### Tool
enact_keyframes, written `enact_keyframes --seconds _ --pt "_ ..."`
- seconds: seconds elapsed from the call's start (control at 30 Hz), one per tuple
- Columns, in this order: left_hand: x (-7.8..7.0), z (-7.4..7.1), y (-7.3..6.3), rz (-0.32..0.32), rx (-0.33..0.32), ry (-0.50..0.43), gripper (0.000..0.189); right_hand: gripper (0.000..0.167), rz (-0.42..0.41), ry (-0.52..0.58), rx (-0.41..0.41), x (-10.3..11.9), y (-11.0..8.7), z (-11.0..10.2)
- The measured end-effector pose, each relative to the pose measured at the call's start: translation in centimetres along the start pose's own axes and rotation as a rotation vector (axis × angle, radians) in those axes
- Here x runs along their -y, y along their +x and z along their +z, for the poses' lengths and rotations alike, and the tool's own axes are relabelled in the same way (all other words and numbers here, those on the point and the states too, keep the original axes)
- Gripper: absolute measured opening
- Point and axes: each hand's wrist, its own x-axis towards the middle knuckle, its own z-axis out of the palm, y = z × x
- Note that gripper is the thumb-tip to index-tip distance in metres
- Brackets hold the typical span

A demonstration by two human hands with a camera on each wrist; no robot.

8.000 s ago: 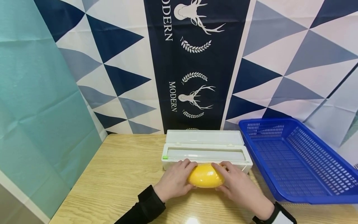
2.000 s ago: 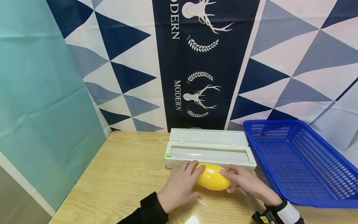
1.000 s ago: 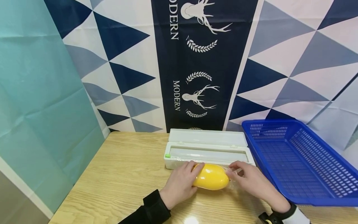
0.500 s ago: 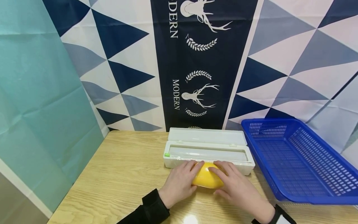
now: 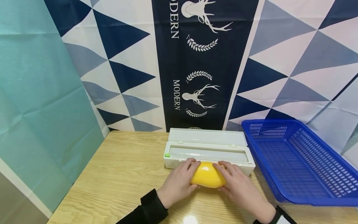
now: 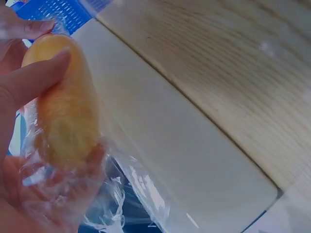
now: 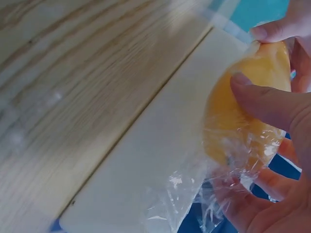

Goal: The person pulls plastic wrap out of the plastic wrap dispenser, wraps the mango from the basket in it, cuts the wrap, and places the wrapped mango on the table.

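Observation:
A smooth yellow mango [image 5: 208, 175] with cling film [image 7: 233, 150] around it sits between both hands, just in front of the cling film dispenser [image 5: 208, 147]. My left hand [image 5: 179, 180] grips its left end, thumb on the near side. On the opposite end my right hand [image 5: 241, 186] holds it with thumb and fingers. In the left wrist view, crumpled clear film hangs loose below the mango, over the left palm. The dispenser is long and white, its lid raised at the back, with a roll of film inside and a green slider at its left.
To the right of the dispenser stands a blue plastic basket [image 5: 296, 161] with perforated sides. The wooden table [image 5: 120, 174] extends to the left. A patterned cloth [image 5: 131, 62] hangs behind, and a teal one [image 5: 42, 102] at the left.
The right hand was pulling at film off the mango's right end one second ago; it has come back onto the fruit. The left hand has stayed on the left end throughout.

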Motion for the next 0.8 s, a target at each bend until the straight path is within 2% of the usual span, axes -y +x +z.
enact_keyframes --seconds 0.17,0.43,0.53,0.63,0.8 --pt "0.16 -0.05 -0.43 -0.02 -0.018 -0.011 0.079 0.082 0.008 0.022 -0.004 -0.2 -0.26 -0.01" --pt "0.26 -0.29 -0.98 -0.012 -0.06 0.056 0.077 0.077 0.039 0.07 -0.052 -0.32 -0.43 -0.02" --pt "0.32 -0.32 -0.96 -0.01 -0.052 0.075 0.073 0.074 0.053 0.067 -0.055 -0.33 -0.45 -0.05" --pt "0.42 -0.35 -0.92 0.002 -0.036 0.073 0.071 0.072 0.073 0.071 -0.048 -0.29 -0.48 -0.16" --pt "0.83 -0.63 -0.63 0.048 -0.052 0.048 0.06 0.072 0.103 0.087 -0.035 -0.14 -0.33 -0.46"
